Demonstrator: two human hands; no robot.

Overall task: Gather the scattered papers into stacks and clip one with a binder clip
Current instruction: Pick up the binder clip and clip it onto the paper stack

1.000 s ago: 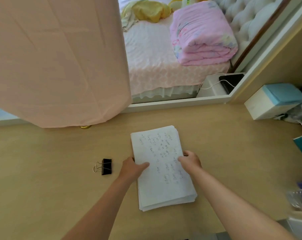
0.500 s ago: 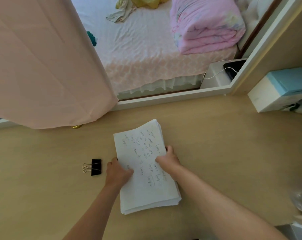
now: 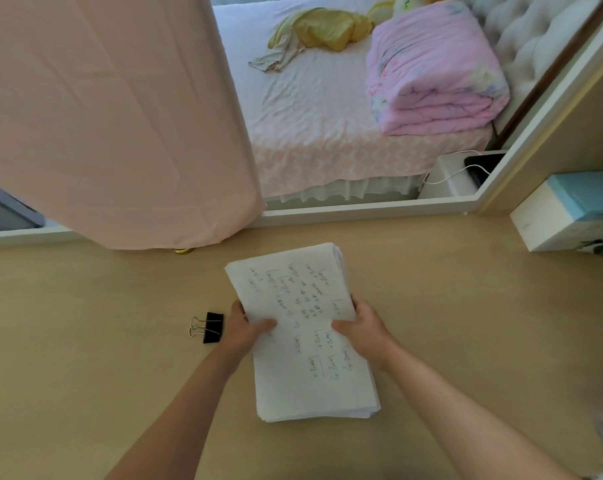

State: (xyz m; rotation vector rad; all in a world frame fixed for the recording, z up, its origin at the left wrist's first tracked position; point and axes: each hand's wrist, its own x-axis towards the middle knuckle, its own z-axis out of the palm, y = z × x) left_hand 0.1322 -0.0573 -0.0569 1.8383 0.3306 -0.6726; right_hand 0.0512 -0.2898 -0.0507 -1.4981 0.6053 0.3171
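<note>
Handwritten paper stack point(image 3: 303, 341) on desk, black binder clip point(image 3: 213, 327) left

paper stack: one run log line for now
left hand: grips paper stack left edge | right hand: grips right edge | binder clip: on desk beside left hand, untouched

Forearms extended forward, left hand point(image 3: 247, 329) and right hand point(image 3: 361, 330) gripping paper stack point(image 3: 307, 386) sides, thumbs on top

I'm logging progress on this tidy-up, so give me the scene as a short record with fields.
papers: thick stack of white handwritten sheets, gathered, unclipped
left hand: holds the stack's left edge, thumb on top
right hand: holds its right edge
clip: black binder clip with wire handles, on the pale wooden desk, left of the left hand
</note>
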